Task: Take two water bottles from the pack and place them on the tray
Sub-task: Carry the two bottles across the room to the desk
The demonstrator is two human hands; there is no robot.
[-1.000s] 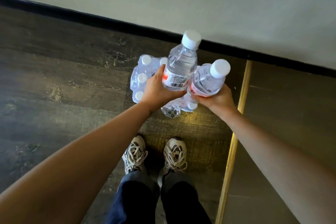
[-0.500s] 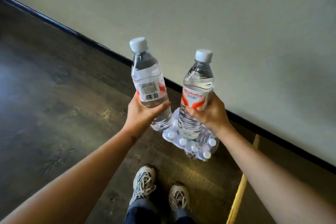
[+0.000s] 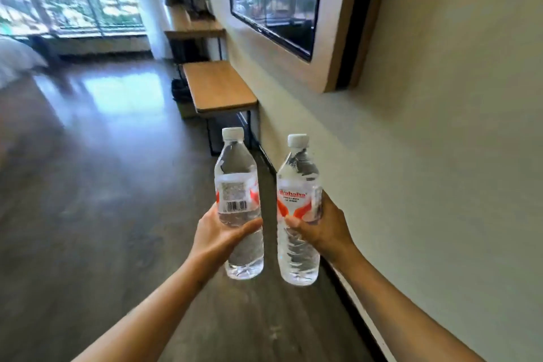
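Two clear water bottles with white caps and red-and-white labels stand upright in front of me, side by side. My left hand (image 3: 219, 236) grips the left bottle (image 3: 237, 185) around its lower half, barcode facing me. My right hand (image 3: 321, 228) grips the right bottle (image 3: 296, 185) at its middle, brand label facing me. The two bottles are a small gap apart. Neither the pack nor a tray is in view.
A cream wall (image 3: 426, 156) with a dark baseboard runs along my right. Ahead against it stands a low wooden bench (image 3: 217, 87) on black legs, a higher wooden table (image 3: 195, 31) behind it, and a black-framed mirror (image 3: 276, 0) above. Dark wood floor (image 3: 88, 185) spreads left toward a balcony window.
My view has swung up from the floor to the room. The pack and my feet have left the view. Both hands still hold their bottles, now upright and level.
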